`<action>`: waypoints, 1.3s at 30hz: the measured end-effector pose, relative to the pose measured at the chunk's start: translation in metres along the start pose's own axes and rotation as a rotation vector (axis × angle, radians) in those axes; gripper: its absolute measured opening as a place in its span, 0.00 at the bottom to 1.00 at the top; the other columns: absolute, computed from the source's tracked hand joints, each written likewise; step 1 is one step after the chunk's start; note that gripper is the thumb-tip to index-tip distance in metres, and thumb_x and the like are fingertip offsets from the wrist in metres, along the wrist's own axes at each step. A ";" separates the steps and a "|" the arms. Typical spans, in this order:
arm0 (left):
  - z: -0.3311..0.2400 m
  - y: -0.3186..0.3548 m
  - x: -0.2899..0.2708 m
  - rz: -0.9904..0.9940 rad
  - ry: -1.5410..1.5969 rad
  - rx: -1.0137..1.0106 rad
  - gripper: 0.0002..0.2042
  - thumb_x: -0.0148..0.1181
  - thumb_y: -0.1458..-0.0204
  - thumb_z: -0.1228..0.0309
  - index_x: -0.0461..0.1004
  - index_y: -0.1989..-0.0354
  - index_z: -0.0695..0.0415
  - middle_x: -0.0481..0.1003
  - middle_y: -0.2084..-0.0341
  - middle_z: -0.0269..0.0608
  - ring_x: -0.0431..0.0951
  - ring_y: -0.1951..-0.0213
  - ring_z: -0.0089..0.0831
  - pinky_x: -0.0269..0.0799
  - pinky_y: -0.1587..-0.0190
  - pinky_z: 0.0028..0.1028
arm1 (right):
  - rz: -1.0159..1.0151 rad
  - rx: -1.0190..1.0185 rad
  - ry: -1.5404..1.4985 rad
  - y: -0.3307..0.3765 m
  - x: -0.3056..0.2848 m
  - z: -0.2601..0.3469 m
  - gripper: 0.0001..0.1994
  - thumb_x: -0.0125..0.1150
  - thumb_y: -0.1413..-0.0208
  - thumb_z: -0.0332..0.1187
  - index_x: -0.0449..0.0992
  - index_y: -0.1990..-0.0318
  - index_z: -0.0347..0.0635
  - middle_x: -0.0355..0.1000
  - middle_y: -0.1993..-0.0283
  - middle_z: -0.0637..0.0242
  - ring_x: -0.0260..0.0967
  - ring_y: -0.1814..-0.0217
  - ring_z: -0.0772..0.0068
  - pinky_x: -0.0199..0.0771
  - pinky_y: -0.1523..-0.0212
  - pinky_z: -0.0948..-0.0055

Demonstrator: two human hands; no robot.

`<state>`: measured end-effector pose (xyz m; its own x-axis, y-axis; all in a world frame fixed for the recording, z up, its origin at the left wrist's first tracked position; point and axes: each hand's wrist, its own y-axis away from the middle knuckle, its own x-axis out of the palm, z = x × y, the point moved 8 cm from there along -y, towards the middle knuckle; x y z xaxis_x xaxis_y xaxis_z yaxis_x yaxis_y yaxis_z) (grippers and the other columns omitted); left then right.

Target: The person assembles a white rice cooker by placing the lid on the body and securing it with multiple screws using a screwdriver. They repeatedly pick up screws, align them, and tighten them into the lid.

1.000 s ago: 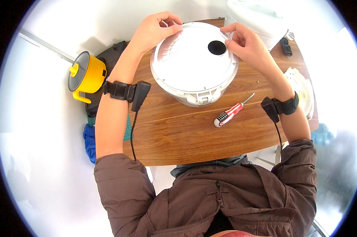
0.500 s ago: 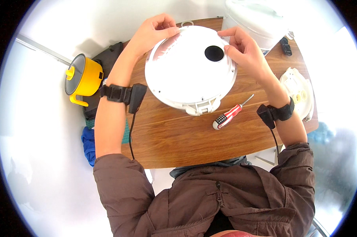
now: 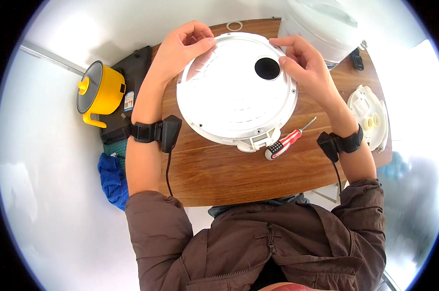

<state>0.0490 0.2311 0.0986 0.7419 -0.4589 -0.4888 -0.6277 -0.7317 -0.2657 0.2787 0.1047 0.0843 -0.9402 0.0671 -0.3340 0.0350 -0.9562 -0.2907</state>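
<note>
A round lid (image 3: 229,97) with a shiny metal face, a white plastic rim and a black round opening lies in front of me on the wooden table. Small screws or screw holes dot its rim, and a white hinge piece juts from the near side. My left hand (image 3: 181,48) has its thumb and curled fingers at the far left rim. At the far right rim, beside the black opening, my right hand (image 3: 304,63) pinches the edge between thumb and forefinger. A red, white and black screwdriver (image 3: 288,141) lies by the hinge, its tip pointing away to the right.
A white rice cooker body (image 3: 319,31) stands at the back right. Right of my arm lies a cream plastic cover (image 3: 374,121) with small rings in it. A yellow pot (image 3: 105,94), black case (image 3: 138,65) and blue cloth (image 3: 112,177) are at left; a pale ring (image 3: 234,25) lies behind.
The lid has shifted slightly towards me and to the right, its hinge now closer to the screwdriver. My left hand has slid a little left along the rim; my right hand keeps its grip.
</note>
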 end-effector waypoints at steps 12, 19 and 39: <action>0.005 0.003 0.003 0.031 0.157 -0.056 0.09 0.66 0.42 0.65 0.78 0.58 0.56 0.77 0.68 0.30 0.73 0.64 0.18 0.68 0.60 0.19 | -0.089 0.082 -0.138 0.005 0.003 -0.003 0.25 0.63 0.39 0.32 0.69 0.36 0.32 0.59 0.70 0.79 0.57 0.69 0.87 0.62 0.68 0.81; 0.003 0.026 -0.004 -0.011 0.122 -0.141 0.08 0.65 0.42 0.67 0.76 0.61 0.58 0.76 0.70 0.31 0.73 0.64 0.18 0.67 0.60 0.19 | -0.056 0.044 -0.178 0.013 0.017 -0.002 0.25 0.63 0.39 0.33 0.69 0.36 0.32 0.59 0.70 0.79 0.57 0.69 0.86 0.62 0.68 0.80; 0.007 0.043 0.005 -0.130 0.501 -0.246 0.10 0.60 0.40 0.69 0.72 0.56 0.61 0.73 0.65 0.34 0.74 0.64 0.18 0.70 0.59 0.17 | -0.128 0.121 -0.348 0.023 0.020 -0.006 0.26 0.69 0.41 0.40 0.73 0.41 0.31 0.64 0.71 0.78 0.60 0.69 0.84 0.63 0.68 0.79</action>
<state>0.0242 0.2011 0.0787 0.8681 -0.4964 0.0046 -0.4951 -0.8663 -0.0665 0.2631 0.0852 0.0658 -0.9938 0.1078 0.0281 -0.1112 -0.9744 -0.1953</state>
